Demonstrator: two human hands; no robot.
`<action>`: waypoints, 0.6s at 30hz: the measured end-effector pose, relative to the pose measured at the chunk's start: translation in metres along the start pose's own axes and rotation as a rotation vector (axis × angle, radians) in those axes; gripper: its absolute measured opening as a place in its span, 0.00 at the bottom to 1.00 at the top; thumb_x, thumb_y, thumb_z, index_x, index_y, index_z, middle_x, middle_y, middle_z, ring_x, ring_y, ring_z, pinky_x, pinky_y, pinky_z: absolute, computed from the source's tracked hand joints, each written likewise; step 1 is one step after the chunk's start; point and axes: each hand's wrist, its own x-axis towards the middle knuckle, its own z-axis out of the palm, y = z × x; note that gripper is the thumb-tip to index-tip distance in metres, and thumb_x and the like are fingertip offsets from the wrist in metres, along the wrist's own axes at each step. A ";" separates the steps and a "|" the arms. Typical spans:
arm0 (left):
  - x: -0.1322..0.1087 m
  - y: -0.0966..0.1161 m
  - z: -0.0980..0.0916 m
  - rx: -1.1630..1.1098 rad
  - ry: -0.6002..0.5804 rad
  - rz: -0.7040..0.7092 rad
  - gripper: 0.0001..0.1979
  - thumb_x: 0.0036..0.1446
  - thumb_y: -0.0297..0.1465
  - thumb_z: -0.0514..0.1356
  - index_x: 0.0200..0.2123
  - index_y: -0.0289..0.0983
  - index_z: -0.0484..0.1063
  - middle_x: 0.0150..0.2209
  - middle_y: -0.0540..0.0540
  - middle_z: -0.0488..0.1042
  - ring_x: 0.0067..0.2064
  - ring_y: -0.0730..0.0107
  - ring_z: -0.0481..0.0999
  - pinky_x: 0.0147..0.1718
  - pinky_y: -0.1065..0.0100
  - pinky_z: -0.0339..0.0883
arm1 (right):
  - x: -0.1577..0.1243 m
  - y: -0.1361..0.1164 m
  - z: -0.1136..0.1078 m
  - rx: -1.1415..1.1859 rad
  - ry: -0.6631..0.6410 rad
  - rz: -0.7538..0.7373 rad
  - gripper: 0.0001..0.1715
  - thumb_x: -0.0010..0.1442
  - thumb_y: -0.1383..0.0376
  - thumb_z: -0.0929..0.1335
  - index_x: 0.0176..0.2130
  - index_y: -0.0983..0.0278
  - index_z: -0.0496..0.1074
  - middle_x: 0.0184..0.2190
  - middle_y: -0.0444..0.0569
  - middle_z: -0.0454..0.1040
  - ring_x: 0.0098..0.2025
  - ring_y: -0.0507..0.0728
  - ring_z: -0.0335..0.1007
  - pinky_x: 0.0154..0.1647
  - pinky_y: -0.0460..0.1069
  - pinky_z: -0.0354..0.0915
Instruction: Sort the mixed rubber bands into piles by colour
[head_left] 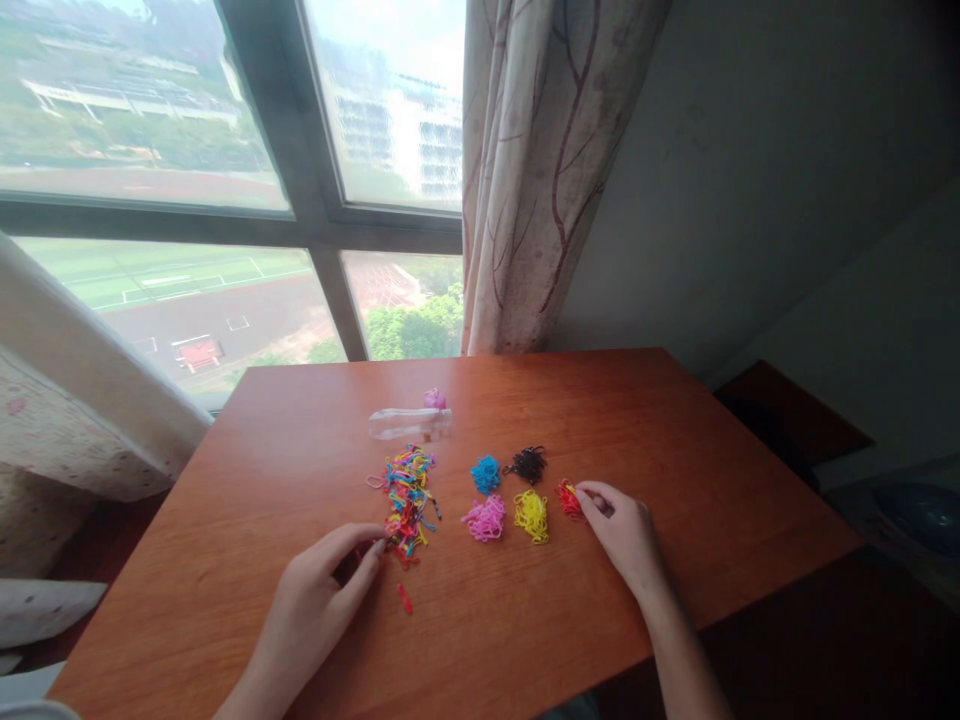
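A mixed heap of small colored rubber bands (409, 490) lies on the table, left of the sorted piles. My left hand (330, 580) reaches its near left edge, thumb and forefinger pinched together at a dark bit I cannot make out. To the right are separate piles of blue bands (485, 474), black bands (529, 464), pink bands (485, 519) and yellow bands (532, 516). At the red bands (569, 501), my right hand (619, 525) has its fingertips closed on rubber bands, with a bit of yellow showing beside them. One red band (405, 598) lies apart near my left hand.
Behind the heap, a clear plastic bottle (405, 424) lies on its side, a pink cap-like piece (434, 399) beside it. The brown wooden table (600, 410) reaches back to a window (322, 220) and curtain (525, 180). Its right edge slants toward a dark area.
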 end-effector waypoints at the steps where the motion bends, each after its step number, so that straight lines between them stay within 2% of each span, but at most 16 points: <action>1: 0.000 -0.001 0.000 0.000 -0.001 0.001 0.11 0.60 0.37 0.58 0.36 0.40 0.78 0.34 0.48 0.82 0.33 0.68 0.80 0.33 0.73 0.72 | 0.000 0.000 0.000 0.003 0.004 -0.002 0.22 0.59 0.52 0.64 0.36 0.64 0.79 0.26 0.49 0.76 0.28 0.57 0.71 0.32 0.48 0.64; 5: 0.000 -0.003 0.001 0.002 -0.004 0.004 0.11 0.60 0.37 0.57 0.37 0.40 0.78 0.34 0.48 0.82 0.33 0.68 0.80 0.33 0.73 0.72 | -0.001 0.002 0.002 0.022 0.014 -0.007 0.21 0.59 0.51 0.64 0.37 0.63 0.79 0.28 0.50 0.77 0.29 0.57 0.72 0.33 0.48 0.65; 18: -0.002 -0.004 0.001 0.004 0.003 0.018 0.11 0.60 0.37 0.58 0.37 0.39 0.78 0.35 0.48 0.83 0.33 0.68 0.81 0.34 0.74 0.73 | -0.002 0.000 0.000 0.064 0.031 -0.011 0.18 0.57 0.52 0.66 0.32 0.62 0.77 0.23 0.46 0.72 0.26 0.55 0.67 0.29 0.47 0.62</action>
